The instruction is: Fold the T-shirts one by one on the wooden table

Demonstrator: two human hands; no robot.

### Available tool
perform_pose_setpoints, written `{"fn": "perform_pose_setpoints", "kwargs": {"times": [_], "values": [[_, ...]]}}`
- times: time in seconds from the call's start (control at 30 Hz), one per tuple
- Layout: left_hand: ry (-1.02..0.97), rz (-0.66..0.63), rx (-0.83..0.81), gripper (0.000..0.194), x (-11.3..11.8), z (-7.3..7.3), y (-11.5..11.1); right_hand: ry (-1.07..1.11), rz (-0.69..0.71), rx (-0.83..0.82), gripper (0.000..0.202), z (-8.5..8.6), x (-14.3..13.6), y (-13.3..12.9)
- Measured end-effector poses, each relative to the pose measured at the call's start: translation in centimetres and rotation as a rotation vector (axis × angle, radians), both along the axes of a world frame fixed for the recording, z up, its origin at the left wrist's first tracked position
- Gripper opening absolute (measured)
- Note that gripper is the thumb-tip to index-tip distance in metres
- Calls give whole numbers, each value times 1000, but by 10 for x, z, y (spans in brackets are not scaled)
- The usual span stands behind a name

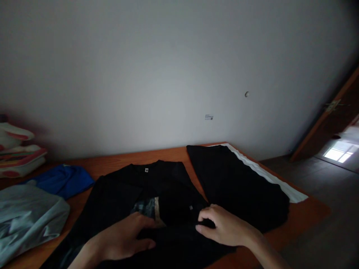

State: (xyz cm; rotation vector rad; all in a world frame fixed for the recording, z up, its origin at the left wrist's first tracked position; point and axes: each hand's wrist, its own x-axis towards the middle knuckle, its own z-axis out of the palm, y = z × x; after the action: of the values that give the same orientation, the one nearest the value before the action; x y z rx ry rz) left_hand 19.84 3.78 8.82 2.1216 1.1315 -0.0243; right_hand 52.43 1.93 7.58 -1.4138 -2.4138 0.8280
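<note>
A black long-sleeved shirt (pixel 168 179) lies spread in front of me, its collar with a small label towards the wall. Part of a printed patch shows at its middle. My left hand (pixel 123 235) is at the shirt's lower middle, thumb and fingers curled around a fold of the black cloth. Over on the right side of the same fold, my right hand (pixel 224 226) pinches the fabric between thumb and fingertips. Dark cloth makes the fold's exact edge hard to see.
Another black garment (pixel 235 179) lies flat to the right, over a white cloth (pixel 272 177). Blue cloth (pixel 64 179) and a grey garment (pixel 30 213) lie left, near a red-and-white object (pixel 19 160). A wall (pixel 140 74) borders the wooden table (pixel 109 158); a door (pixel 328 123) stands right.
</note>
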Motion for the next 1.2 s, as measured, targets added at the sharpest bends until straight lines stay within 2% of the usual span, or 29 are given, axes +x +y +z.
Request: {"fn": "perform_pose_setpoints", "kwargs": {"times": [0.1, 0.17, 0.23, 0.27, 0.3, 0.4, 0.5, 0.63, 0.87, 0.97, 1.1, 1.2], "values": [[20, -60, -140, 40, 7, 10, 8, -65, -3, -145, 46, 7, -1, 5], [-31, 1, -54, 43, 14, 5, 28, -105, -98, -66, 45, 5, -10, 11], [-97, 185, 216, 38, 22, -12, 53, -143, -184, 111, 22, -5, -23, 17], [-87, 332, 367, 35, 26, -23, 66, -158, -196, 190, 19, -11, -29, 18], [-72, 431, 446, 37, 28, -35, 77, -161, -191, 255, 29, -18, -35, 19], [-49, 624, 548, 45, 30, -68, 96, -139, -156, 377, 48, -39, -46, 18], [-107, 682, 554, 39, 27, -83, 97, -84, -164, 448, 43, -52, -46, 16], [-263, 695, 475, 26, 22, -83, 91, 6, -209, 497, 31, -63, -42, 18], [-640, 798, 187, 46, 23, -72, 87, 66, -268, 518, 22, -73, -43, 21], [-736, 838, 93, 45, 23, -68, 86, 120, -263, 516, 18, -70, -41, 18], [-775, 852, 44, 36, 22, -63, 81, 144, -234, 483, 18, -64, -40, 13], [-588, 790, 146, 24, 19, -62, 77, 124, -199, 443, 24, -58, -39, 10]]}}
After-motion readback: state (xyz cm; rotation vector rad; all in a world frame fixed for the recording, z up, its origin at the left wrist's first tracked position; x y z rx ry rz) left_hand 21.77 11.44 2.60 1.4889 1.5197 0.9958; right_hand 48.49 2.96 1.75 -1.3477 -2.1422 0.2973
